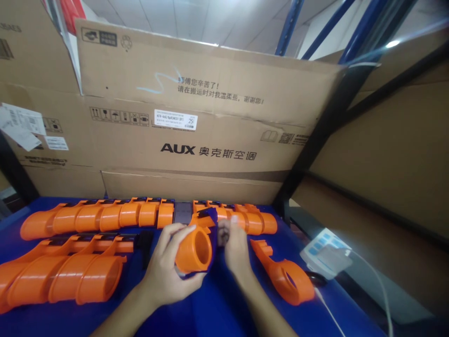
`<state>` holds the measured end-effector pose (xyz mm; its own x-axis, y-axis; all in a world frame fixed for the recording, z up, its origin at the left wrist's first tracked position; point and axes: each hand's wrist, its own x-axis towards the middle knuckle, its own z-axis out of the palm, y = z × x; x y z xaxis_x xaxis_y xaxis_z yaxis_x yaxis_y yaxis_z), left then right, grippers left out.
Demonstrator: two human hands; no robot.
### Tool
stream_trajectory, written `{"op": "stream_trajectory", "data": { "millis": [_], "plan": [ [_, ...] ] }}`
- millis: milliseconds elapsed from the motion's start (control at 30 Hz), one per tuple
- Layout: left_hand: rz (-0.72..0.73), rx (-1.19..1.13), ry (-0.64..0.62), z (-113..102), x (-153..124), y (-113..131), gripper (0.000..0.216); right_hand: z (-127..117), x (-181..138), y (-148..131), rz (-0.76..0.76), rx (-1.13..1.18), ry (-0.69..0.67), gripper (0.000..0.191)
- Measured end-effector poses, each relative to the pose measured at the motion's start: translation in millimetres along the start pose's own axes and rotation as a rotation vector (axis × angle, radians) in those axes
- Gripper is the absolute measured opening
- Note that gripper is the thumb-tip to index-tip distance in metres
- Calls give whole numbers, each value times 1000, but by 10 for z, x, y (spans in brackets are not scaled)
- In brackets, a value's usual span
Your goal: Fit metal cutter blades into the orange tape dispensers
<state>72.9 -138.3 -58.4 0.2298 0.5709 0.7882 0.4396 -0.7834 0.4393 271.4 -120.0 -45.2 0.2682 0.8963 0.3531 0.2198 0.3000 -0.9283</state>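
My left hand [167, 267] is wrapped round an orange plastic tube-shaped part [195, 251], its open round end facing me. My right hand [235, 246] is closed at the part's right side, fingers pinched on a small dark piece [222, 237] that I cannot make out. Both hands hover just above the blue table [217, 309]. Behind them lies a row of several similar orange parts [115, 216]. Another stack of orange parts [66, 276] lies at the left, and a single orange part [286, 276] lies to the right of my right hand.
Large cardboard boxes [196, 140] stand along the back of the table. A black shelf post [315, 135] rises at the right. A white and blue device [326, 255] with a white cable [380, 285] sits at the table's right edge.
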Motion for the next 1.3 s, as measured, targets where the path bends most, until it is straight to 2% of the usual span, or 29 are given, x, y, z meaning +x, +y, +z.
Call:
{"op": "stream_trajectory", "data": {
  "millis": [67,200,300,367,433,500,567,667,767,867,1000,1133,1233,1300],
  "plan": [
    [20,-24,-56,1,-27,-36,91,-80,50,-61,-62,26,84,71],
    [104,-94,-254,42,-79,-52,99,-232,139,-192,-178,82,337,65],
    [208,-108,-381,80,-72,17,95,-437,152,-357,-231,-42,394,60],
    [267,-94,-476,104,-46,92,93,-657,114,-505,-249,-363,245,53],
    [297,-73,-580,138,-10,182,92,-920,50,-632,-175,-840,34,42],
    [314,-47,-657,198,30,282,94,-1172,-23,-682,-63,-1196,-36,38],
    [334,-26,-705,293,64,384,95,-1370,-89,-626,19,-1410,-95,44],
    [361,0,-730,486,92,531,94,-1527,-164,-403,39,-1482,-254,40],
    [375,59,-722,682,88,641,92,-1556,-205,-204,-24,-1515,-287,30],
    [393,120,-694,823,61,697,94,-1541,-228,-207,-100,-1488,-252,19],
    [436,185,-644,951,24,716,92,-1506,-291,-524,-214,-1480,-63,21],
    [429,209,-632,1130,29,725,86,-1350,-399,-890,-341,-1392,91,35],
    [408,203,-635,1286,58,726,85,-1141,-470,-1035,-428,-1290,149,39],
    [420,126,-628,1344,81,729,83,-982,-503,-1069,-462,-1222,143,37]
  ]
}}
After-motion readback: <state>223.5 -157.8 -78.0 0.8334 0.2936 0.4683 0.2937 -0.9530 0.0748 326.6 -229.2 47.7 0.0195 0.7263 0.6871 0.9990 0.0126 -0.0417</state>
